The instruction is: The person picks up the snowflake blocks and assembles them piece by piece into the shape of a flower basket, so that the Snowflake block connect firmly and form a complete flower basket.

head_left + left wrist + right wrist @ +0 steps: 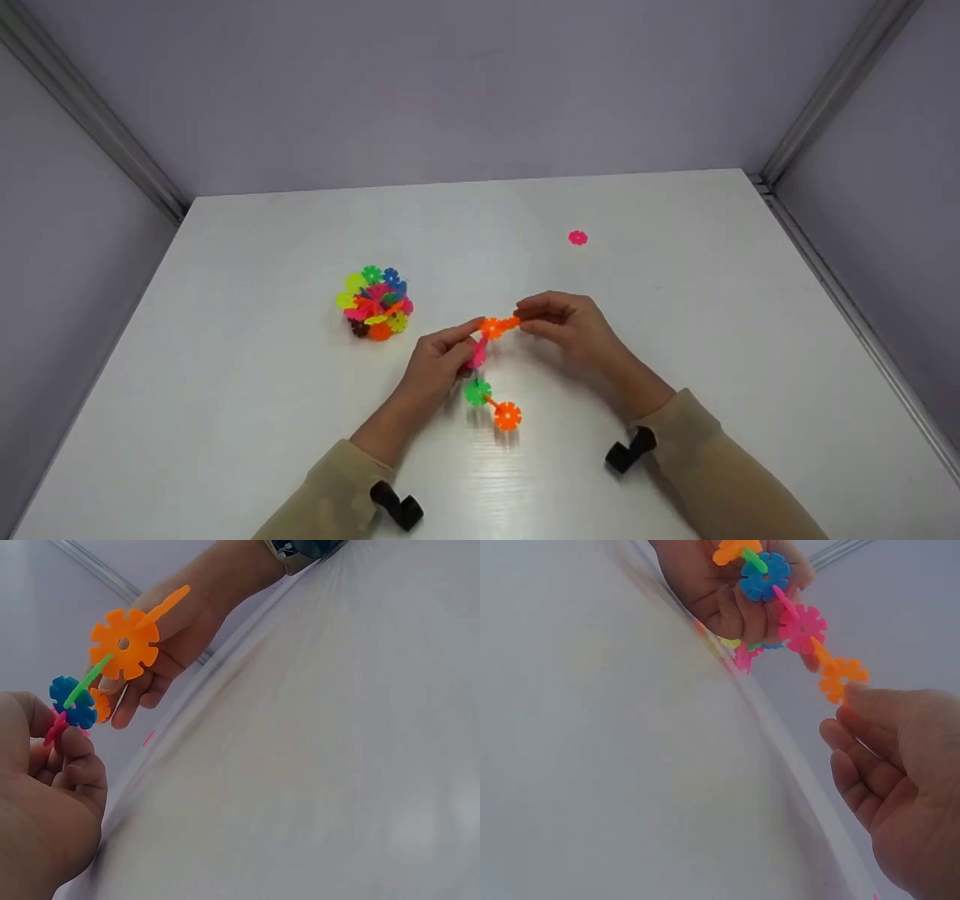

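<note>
A chain of slotted plastic snowflake discs hangs between my two hands above the table. My left hand [435, 366] pinches it at the pink discs [803, 628] between thumb and fingers. At the upper end, my right hand [568, 328] holds an orange disc [843, 679] with thumb and fingertips; another orange disc [492, 328] sits beside the left fingertips. Below the left hand hang a blue disc [765, 577], a green disc [478, 392] and an orange disc [508, 415] at the free end. Fingers partly cover the pink discs.
A heap of mixed-colour discs [379, 304] lies left of my hands on the white table [247, 375]. One loose pink disc [577, 238] lies farther back on the right. Grey walls [465, 97] stand behind and at both sides.
</note>
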Motion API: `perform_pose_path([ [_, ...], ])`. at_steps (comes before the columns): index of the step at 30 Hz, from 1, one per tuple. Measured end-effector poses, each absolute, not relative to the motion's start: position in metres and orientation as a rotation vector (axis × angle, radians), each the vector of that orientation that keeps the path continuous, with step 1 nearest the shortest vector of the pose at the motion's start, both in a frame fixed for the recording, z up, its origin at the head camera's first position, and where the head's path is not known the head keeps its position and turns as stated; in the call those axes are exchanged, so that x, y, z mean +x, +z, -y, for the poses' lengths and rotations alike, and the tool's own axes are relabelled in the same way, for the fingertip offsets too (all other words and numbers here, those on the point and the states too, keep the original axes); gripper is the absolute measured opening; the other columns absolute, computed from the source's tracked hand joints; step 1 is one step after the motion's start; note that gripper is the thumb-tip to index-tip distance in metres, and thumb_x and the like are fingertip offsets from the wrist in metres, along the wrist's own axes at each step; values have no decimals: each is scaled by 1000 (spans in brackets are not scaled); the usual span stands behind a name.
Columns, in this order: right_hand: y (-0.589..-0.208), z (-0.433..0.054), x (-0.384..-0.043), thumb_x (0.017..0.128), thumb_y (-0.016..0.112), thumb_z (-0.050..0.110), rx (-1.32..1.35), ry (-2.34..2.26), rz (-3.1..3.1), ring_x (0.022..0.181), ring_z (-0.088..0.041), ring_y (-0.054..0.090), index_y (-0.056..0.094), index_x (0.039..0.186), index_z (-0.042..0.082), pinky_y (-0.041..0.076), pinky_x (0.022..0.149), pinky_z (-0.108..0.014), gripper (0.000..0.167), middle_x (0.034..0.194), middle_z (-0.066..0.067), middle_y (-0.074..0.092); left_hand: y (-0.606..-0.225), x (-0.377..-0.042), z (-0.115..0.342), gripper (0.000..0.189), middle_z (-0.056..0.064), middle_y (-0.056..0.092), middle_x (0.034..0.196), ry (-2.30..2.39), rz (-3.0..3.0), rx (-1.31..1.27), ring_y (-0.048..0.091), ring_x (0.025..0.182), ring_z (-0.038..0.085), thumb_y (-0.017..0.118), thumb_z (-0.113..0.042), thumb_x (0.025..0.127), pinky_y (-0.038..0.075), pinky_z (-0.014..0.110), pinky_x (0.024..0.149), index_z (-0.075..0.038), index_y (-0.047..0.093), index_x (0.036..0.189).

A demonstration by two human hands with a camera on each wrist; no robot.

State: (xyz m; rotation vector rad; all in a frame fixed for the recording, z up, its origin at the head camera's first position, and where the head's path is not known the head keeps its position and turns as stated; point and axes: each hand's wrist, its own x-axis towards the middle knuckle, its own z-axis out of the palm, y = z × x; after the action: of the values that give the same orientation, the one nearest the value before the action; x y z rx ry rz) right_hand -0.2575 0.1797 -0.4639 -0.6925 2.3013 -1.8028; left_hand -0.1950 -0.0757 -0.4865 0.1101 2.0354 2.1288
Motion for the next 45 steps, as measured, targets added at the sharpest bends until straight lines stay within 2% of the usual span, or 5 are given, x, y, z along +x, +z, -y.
perform_pose_path([
  [15,-457,-258,-346,101,75,16,-225,-1652,-2663,123,-22,61,70,135,4,52,98,-27,36,132,-11,70,-491,-194,76,42,4,54,79,2171,-2001,45,46,67,16,57,-14,106,42,19,60,-15,65,147],
  [21,-464,-267,-363,103,72,18,-100,-1637,-2628,129,-27,54,66,140,6,46,110,-38,39,139,-12,64,-493,-193,76,42,3,67,105,2167,-2002,31,49,72,16,56,-13,106,46,19,65,-15,65,147],
  [28,-467,-261,-376,102,71,12,-75,-1623,-2624,125,-26,54,66,141,7,46,107,-39,40,136,-13,63,-492,-193,75,41,1,52,76,2162,-2005,38,47,68,16,57,-15,106,44,19,62,-17,67,146],
  [37,-470,-246,-383,104,68,10,-64,-1593,-2625,137,-26,52,59,150,12,44,116,-41,47,147,-11,57,-489,-194,74,41,3,56,82,2142,-2016,37,49,70,16,57,-17,106,45,19,62,-21,67,145],
  [45,-468,-238,-381,104,69,10,-175,-1485,-2706,122,-28,56,64,142,10,50,107,-41,38,133,-12,61,-487,-197,78,43,10,64,110,2167,-1978,26,54,78,18,56,-11,106,50,20,70,-19,65,148],
])
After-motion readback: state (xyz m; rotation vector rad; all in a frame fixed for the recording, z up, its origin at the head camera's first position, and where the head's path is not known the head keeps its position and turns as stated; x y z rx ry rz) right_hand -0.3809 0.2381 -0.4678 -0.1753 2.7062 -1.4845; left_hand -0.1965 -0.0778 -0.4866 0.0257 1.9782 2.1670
